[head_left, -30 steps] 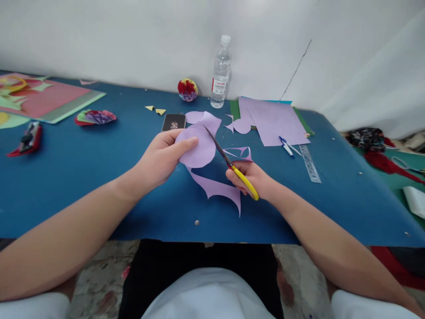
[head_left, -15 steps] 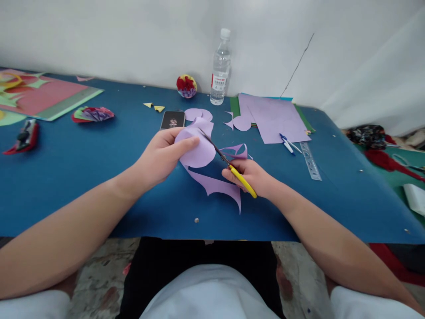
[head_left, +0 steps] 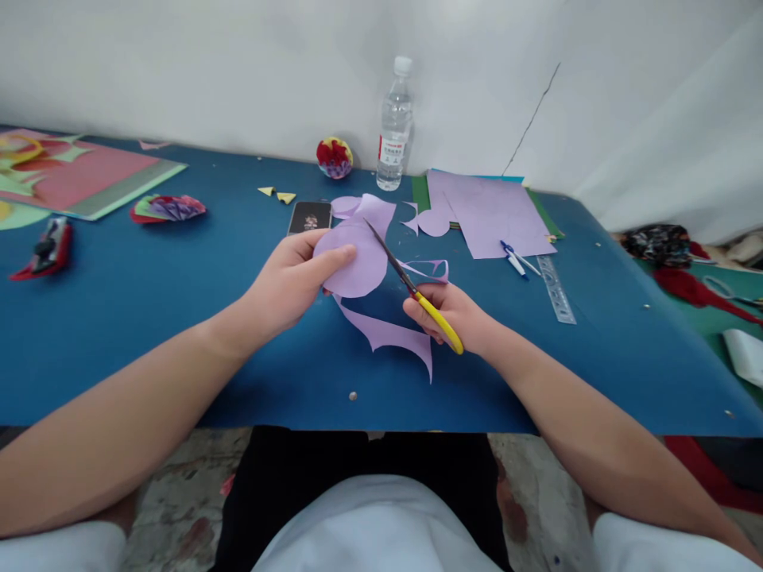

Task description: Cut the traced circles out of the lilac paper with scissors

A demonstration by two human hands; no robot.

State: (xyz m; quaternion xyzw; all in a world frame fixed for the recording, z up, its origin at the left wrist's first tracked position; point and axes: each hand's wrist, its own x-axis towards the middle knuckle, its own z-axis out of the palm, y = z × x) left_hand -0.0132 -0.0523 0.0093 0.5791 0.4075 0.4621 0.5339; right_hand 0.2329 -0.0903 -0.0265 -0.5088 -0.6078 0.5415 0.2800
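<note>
Between thumb and fingers, my left hand (head_left: 301,274) pinches a piece of purple paper (head_left: 358,266) with a rounded lower edge; a strip of it sticks up at the top. My right hand (head_left: 450,318) is wrapped round the yellow handles of a pair of scissors (head_left: 438,316). The dark blades lie at the paper's upper right edge. Under the hands, a curved purple offcut (head_left: 387,330) rests on the blue table, and a thin curled paper strip (head_left: 438,272) is just above my right hand. Purple paper circles (head_left: 346,206) lie behind, partly hidden.
A phone (head_left: 310,216) lies beyond my left hand. A water bottle (head_left: 394,131) and a paper ball (head_left: 335,158) stand by the wall. Purple sheets (head_left: 501,214), pens (head_left: 513,258) and a ruler (head_left: 556,290) are at right. A stapler (head_left: 51,248) and folded paper flower (head_left: 168,208) are at left.
The paper's upper strip has swung up and right, away from the rounded part. The scissors have shifted slightly right, and the curled strip has changed shape.
</note>
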